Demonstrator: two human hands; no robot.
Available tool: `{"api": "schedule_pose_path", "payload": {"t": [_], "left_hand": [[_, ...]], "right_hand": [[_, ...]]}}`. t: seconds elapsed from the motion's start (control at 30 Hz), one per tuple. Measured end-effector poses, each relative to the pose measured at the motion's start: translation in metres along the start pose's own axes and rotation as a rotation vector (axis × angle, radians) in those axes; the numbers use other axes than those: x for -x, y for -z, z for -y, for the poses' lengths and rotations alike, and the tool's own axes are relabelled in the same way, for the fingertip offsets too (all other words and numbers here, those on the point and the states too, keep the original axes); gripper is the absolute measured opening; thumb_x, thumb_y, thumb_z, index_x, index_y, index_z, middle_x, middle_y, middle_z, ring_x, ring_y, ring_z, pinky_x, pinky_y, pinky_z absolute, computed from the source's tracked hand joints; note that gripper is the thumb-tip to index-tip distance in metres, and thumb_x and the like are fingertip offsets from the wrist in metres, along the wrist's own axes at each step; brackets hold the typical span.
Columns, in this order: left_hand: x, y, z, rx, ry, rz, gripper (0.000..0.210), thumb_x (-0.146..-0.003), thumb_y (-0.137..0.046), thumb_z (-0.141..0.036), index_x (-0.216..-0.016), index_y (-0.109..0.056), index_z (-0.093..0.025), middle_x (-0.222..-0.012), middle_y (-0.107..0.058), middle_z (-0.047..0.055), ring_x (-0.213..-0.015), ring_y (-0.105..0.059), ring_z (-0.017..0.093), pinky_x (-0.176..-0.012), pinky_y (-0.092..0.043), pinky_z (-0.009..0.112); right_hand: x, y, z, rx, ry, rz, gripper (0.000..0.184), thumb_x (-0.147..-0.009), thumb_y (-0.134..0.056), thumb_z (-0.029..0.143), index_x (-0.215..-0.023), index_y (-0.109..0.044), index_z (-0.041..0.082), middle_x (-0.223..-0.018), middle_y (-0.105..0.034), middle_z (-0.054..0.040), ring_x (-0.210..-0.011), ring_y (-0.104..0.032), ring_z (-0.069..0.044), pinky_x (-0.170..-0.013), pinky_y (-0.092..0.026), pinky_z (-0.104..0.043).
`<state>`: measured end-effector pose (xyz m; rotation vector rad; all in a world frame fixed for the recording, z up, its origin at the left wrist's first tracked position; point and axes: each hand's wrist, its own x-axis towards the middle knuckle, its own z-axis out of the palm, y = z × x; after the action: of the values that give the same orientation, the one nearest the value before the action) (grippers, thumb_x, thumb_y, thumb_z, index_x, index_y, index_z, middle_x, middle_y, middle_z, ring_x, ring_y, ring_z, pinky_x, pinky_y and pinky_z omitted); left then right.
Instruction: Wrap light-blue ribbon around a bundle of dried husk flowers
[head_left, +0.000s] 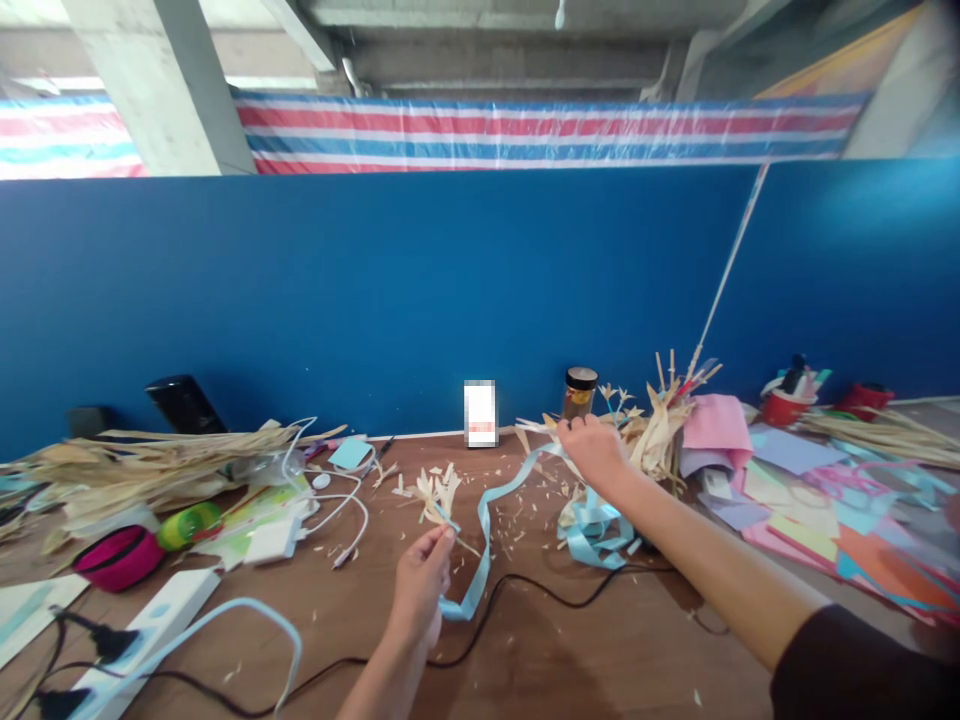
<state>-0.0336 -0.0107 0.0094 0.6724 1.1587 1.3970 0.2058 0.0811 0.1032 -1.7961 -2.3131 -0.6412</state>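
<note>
My left hand (421,585), low in the middle, pinches the thin stem of a pale dried-husk flower (436,495). Some light blue material shows on the stem just above my fingertips. A light blue ribbon (484,530) loops from beside my left hand up to my right hand (592,448). The fingers of that right hand are closed at the ribbon's upper end, in front of a jar with a black lid (580,392); the exact grip is partly hidden. More ribbon lies in a loose heap (596,535) below my right forearm.
A black cable (540,590) crosses the brown table, which is strewn with husk scraps. Dried husks (165,465), a pink pouch (118,557) and a power strip (150,640) lie left. Husk bundles (656,440) and coloured paper (799,490) lie right. A blue partition (390,290) stands behind.
</note>
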Motion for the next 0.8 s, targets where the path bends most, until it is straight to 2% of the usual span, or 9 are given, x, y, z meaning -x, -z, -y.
{"api": "schedule_pose_path", "payload": {"t": [0.2, 0.4, 0.5, 0.57, 0.67, 0.73, 0.8], "left_hand": [[0.0, 0.0, -0.001, -0.009, -0.013, 0.008, 0.037, -0.055, -0.07, -0.04, -0.077, -0.06, -0.013, -0.042, -0.026, -0.012, -0.035, -0.018, 0.001, -0.035, -0.01, 0.015], [0.002, 0.0, 0.001, 0.002, -0.024, 0.025, 0.035, -0.057, -0.07, -0.038, -0.078, -0.06, -0.012, -0.042, -0.027, -0.012, -0.035, -0.018, 0.001, -0.035, -0.012, 0.015], [0.001, -0.002, 0.003, 0.0, -0.02, 0.021, 0.036, -0.055, -0.07, -0.039, -0.078, -0.059, -0.013, -0.041, -0.029, -0.012, -0.035, -0.019, 0.001, -0.035, -0.012, 0.015], [0.001, -0.003, 0.003, -0.003, -0.022, 0.008, 0.037, -0.055, -0.07, -0.039, -0.078, -0.059, -0.013, -0.041, -0.029, -0.012, -0.035, -0.019, 0.001, -0.035, -0.012, 0.015], [0.001, -0.005, 0.001, 0.003, -0.017, 0.0, 0.037, -0.054, -0.07, -0.04, -0.078, -0.058, -0.013, -0.041, -0.028, -0.013, -0.035, -0.018, 0.001, -0.036, -0.012, 0.016], [0.001, -0.006, 0.0, 0.002, -0.013, 0.001, 0.037, -0.055, -0.07, -0.04, -0.077, -0.058, -0.013, -0.041, -0.026, -0.013, -0.035, -0.017, 0.001, -0.036, -0.011, 0.016], [0.001, -0.006, -0.001, -0.006, -0.016, -0.008, 0.037, -0.054, -0.07, -0.041, -0.075, -0.058, -0.014, -0.041, -0.025, -0.013, -0.034, -0.017, 0.001, -0.036, -0.011, 0.016]], "right_hand": [[-0.003, -0.007, -0.004, -0.06, 0.057, 0.045, 0.045, -0.076, -0.046, 0.003, -0.119, -0.044, 0.015, -0.101, -0.055, -0.0138, -0.097, -0.047, -0.023, -0.073, -0.038, -0.029], [0.002, -0.015, 0.009, -0.128, -0.095, 0.074, 0.028, -0.082, -0.045, 0.017, -0.108, -0.051, 0.009, -0.083, -0.059, -0.0184, -0.079, -0.057, -0.027, -0.064, -0.041, -0.034], [0.008, -0.015, 0.012, -0.199, -0.153, 0.038, 0.032, -0.085, -0.04, 0.021, -0.116, -0.046, 0.014, -0.095, -0.058, -0.0179, -0.089, -0.055, -0.027, -0.069, -0.039, -0.035], [0.01, -0.014, 0.009, -0.265, -0.188, 0.015, 0.038, -0.084, -0.041, 0.022, -0.122, -0.04, 0.019, -0.104, -0.055, -0.0146, -0.096, -0.051, -0.026, -0.074, -0.038, -0.034], [0.013, -0.014, 0.001, -0.386, -0.221, 0.022, 0.042, -0.076, -0.053, 0.026, -0.117, -0.045, 0.02, -0.104, -0.055, -0.0109, -0.098, -0.05, -0.025, -0.077, -0.037, -0.032], [0.016, -0.013, -0.001, -0.517, -0.242, 0.038, 0.041, -0.073, -0.055, 0.028, -0.113, -0.049, 0.019, -0.101, -0.057, -0.0096, -0.095, -0.051, -0.024, -0.076, -0.038, -0.031], [0.022, -0.01, 0.001, -0.68, -0.262, 0.062, 0.036, -0.078, -0.047, 0.031, -0.111, -0.049, 0.018, -0.092, -0.06, -0.0072, -0.083, -0.055, -0.019, -0.069, -0.041, -0.028]]}}
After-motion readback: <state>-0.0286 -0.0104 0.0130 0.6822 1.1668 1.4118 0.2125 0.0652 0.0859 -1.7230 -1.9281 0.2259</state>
